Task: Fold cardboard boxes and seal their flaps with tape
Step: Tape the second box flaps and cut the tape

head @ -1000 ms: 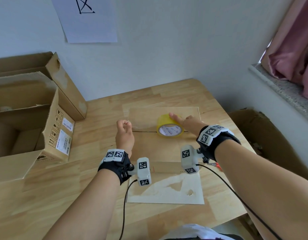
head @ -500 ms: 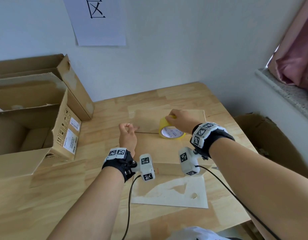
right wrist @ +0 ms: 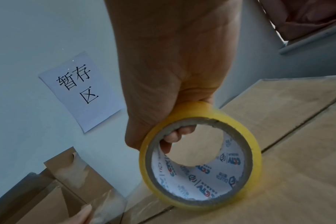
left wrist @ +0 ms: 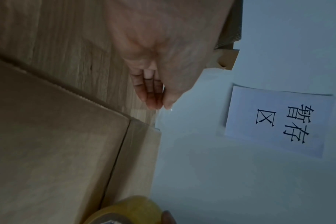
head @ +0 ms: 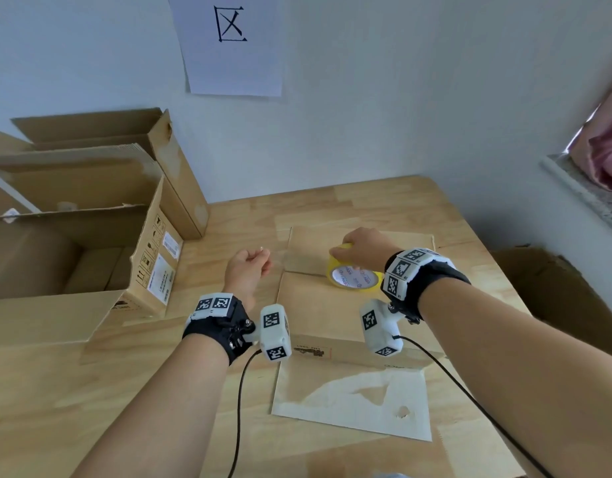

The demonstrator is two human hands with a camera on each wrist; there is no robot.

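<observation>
I am gripping the yellow tape roll (head: 353, 277) in my right hand (head: 366, 248), one finger hooked through its core, standing it on the seam of the closed box (head: 332, 315) on the table (head: 90, 391). My left hand (head: 247, 270) is pinching the clear tape end (right wrist: 104, 201) beside the box's left edge.

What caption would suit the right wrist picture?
Right hand grips a yellow tape roll standing on a closed cardboard box.

Tape roll (head: 354, 279) on folded box (head: 332, 315) mid-table (head: 56, 408), open boxes (head: 90, 236) at left, sheet (head: 352, 405) in front.
</observation>
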